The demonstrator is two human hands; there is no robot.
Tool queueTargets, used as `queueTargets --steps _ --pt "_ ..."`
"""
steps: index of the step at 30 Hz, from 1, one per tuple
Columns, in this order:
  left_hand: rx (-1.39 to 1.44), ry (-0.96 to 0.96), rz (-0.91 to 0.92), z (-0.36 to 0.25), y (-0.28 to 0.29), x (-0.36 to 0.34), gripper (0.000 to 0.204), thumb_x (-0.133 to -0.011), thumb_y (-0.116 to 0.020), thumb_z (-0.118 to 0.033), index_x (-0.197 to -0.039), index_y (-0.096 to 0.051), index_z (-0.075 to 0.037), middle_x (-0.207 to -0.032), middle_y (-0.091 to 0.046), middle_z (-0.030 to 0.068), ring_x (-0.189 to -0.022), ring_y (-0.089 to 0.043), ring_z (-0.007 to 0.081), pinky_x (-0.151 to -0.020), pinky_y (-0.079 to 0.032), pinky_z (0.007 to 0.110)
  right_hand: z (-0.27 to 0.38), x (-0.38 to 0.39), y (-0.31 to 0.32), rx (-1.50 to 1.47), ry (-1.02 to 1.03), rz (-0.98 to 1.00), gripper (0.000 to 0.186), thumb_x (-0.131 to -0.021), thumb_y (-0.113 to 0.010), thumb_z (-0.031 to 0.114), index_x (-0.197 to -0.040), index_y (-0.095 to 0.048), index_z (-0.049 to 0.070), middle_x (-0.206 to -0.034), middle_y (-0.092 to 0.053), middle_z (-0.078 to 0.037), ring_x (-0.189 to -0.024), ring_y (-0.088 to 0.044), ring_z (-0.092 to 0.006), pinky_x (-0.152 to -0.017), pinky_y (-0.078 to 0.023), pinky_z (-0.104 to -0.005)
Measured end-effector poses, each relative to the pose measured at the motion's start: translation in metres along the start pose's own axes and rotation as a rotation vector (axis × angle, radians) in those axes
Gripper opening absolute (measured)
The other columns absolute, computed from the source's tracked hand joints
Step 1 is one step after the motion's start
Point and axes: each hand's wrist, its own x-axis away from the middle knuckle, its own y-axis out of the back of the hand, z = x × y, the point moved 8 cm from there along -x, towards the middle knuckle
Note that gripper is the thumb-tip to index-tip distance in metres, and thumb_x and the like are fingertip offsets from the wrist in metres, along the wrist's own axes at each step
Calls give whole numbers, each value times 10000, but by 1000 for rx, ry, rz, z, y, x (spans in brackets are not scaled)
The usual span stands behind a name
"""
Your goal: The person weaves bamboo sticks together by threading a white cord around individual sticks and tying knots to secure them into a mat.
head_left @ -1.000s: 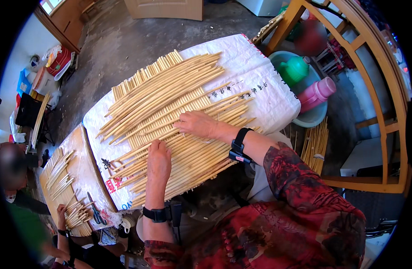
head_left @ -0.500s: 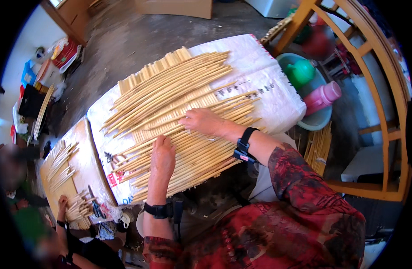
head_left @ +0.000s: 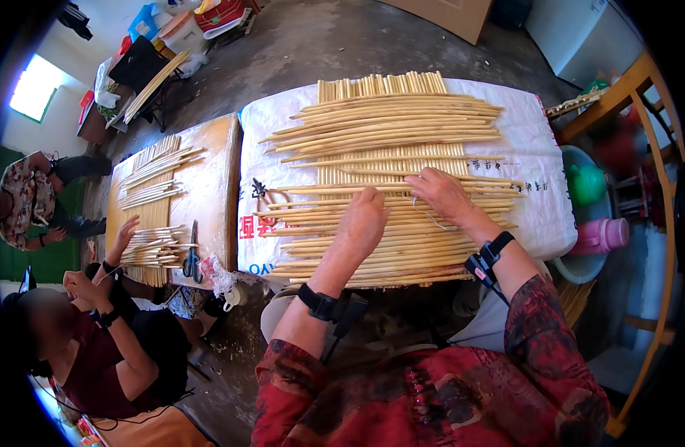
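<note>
Pale yellow plant stalks (head_left: 372, 257) lie side by side across the near half of the table. My left hand (head_left: 362, 226) is closed, its fingertips pinched on a stalk at the upper edge of this near group. To its right, my right hand (head_left: 445, 195) bends its fingers down onto the same stalk, fingertips closed. A thin white string (head_left: 429, 214) hangs beneath the right palm. Beyond the hands, a loose bundle of stalks (head_left: 394, 123) rests across a mat of short upright stalks (head_left: 383, 86). What looks like reddish scissor handles (head_left: 270, 198) sticks out at the left.
White printed sheeting (head_left: 532, 149) covers my table. A second table (head_left: 216, 160) adjoins on the left, with stalks, dark scissors (head_left: 192, 253) and a co-worker's hands (head_left: 126, 235). Another person (head_left: 31, 197) is farther left. A basin with a pink flask (head_left: 603, 236) stands right, beside a wooden frame (head_left: 659, 171).
The view has turned, so the table now lies straighter and the co-worker at left shows more fully. Both my hands stay at the upper edge of the near stalks.
</note>
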Motion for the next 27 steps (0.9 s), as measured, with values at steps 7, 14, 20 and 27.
queueTargets --steps 7,14,20,27 --pt "705 367 65 22 -10 0 272 -881 -552 -175 -1019 -564 58 -1017 -593 169 -911 -597 306 -778 -493 379 2 -5 14 21 -28 -37 284 -748 -639 147 -1023 -590 96 -778 -486 -76 -734 -545 -246 -614 -457 -350" --pt "1734 452 -129 27 -32 -7 334 -900 -546 -190 -1131 -506 47 -1046 -587 147 -1011 -569 280 -876 -472 398 14 -7 36 49 44 -158 280 -744 -638 158 -1019 -598 117 -771 -494 -77 -708 -546 -248 -586 -460 -357" --pt "1748 353 -120 16 -21 -11 295 -901 -540 -174 -1109 -514 33 -1082 -575 149 -1005 -574 262 -882 -491 394 34 -13 53 -22 79 -155 268 -753 -626 185 -1009 -586 118 -759 -495 -72 -712 -549 -240 -597 -464 -352" --pt "1718 421 -218 28 -20 -14 260 -888 -556 -157 -1073 -533 24 -1057 -587 141 -978 -589 258 -861 -514 380 43 -4 90 6 142 -402 264 -734 -642 174 -977 -590 85 -779 -491 -50 -709 -525 -238 -630 -436 -328"
